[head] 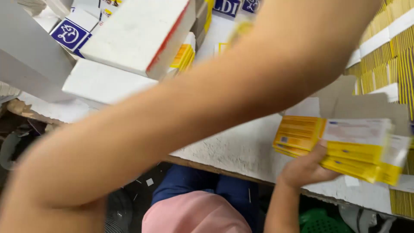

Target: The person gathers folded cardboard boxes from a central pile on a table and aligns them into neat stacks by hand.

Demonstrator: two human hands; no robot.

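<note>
Nearest the camera, a bare left forearm (185, 112) sweeps across from lower left to upper right; its hand passes out of view at the top edge, so I cannot tell whether it is open or closed, or what it has.

Below the arm sit a pink-clad lap (196, 213) and blue trouser legs (185, 181), with something green (319, 222) on the floor to the right.

Lower right, the right hand (306, 168) comes up from under the worktop (241, 149) edge. Its fingers are curled tight around one stack of flat yellow-and-white cartons (353, 151), the thumb pressed on the top sheet. How many cartons the stack holds cannot be counted, only that there are several. It sits just over the near edge of the white, rough worktop, right of the forearm.

Behind the stack lie brown cardboard flaps (366, 101). Along the right edge, dense rows of yellow cartons (388, 60) stand on edge, bound by white bands.

Farther off at upper left, two white boxes (138, 34) lie tilted, one with a red edge, the other lower and nearer. Behind them are blue-and-white printed cartons (71, 34) and a small yellow stack (182, 57).
</note>
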